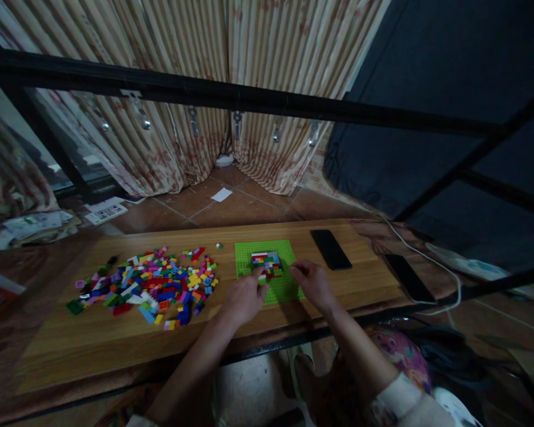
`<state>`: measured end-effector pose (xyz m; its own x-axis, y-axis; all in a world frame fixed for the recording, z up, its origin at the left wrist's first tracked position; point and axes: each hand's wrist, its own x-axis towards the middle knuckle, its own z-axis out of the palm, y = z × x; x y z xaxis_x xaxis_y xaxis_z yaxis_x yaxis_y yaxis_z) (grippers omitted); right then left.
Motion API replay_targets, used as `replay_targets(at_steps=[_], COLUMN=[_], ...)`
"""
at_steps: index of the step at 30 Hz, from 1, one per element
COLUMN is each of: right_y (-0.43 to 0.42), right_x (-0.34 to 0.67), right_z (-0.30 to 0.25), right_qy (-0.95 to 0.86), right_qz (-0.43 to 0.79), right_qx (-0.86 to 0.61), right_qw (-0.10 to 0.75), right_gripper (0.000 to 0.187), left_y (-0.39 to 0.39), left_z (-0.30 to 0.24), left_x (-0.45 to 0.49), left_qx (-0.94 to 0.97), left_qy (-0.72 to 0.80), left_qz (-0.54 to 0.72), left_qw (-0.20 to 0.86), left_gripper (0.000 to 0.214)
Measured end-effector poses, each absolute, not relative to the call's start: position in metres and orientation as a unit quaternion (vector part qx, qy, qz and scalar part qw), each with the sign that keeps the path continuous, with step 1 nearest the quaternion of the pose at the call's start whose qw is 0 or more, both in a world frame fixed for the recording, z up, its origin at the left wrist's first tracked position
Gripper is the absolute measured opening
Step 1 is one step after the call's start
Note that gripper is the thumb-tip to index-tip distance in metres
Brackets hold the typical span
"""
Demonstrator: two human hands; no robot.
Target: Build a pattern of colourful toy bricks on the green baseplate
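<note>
A small multicoloured build of toy bricks (267, 261) stands on the green baseplate (241, 249). My left hand (244, 299) comes in from the lower left, its index finger stretched to the near left side of the build and its thumb apart. At the baseplate's right edge is my right hand (314, 284), its fingers pinched together. Whatever they may hold is hidden or too small to name. A gap separates this hand from the build.
Loose toy bricks (160, 284) spread across the left of the wooden table (115, 350), with one small brick (219, 245) apart. A black phone (330, 249) lies right of the baseplate, and another phone (409, 279) with a white cable (459, 290) farther right. A black metal bar (267, 101) crosses behind.
</note>
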<state>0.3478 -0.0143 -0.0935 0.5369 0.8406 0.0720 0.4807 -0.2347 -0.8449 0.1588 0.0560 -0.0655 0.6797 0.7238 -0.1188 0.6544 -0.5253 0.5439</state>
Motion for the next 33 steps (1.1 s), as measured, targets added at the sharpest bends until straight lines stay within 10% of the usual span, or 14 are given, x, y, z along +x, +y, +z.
replay_targets(at_steps=[19, 25, 33], right_y=[-0.047, -0.037, -0.01], right_x=[0.198, 0.249, 0.35], right_z=[-0.105, -0.108, -0.112], right_qy=[-0.608, -0.514, -0.634], right_qz=[0.303, 0.143, -0.028], right_qx=[-0.634, -0.752, -0.745], right_qw=[0.369, 0.387, 0.204], right_gripper=[0.02, 0.021, 0.028], left_y=[0.126, 0.121, 0.122], left_z=[-0.034, -0.03, -0.031], left_x=[0.05, 0.051, 0.051], left_qx=[0.633, 0.646, 0.645], left_qy=[0.526, 0.52, 0.517], left_qz=[0.46, 0.443, 0.443], left_qw=[0.333, 0.341, 0.347], left_gripper=[0.046, 0.045, 0.046])
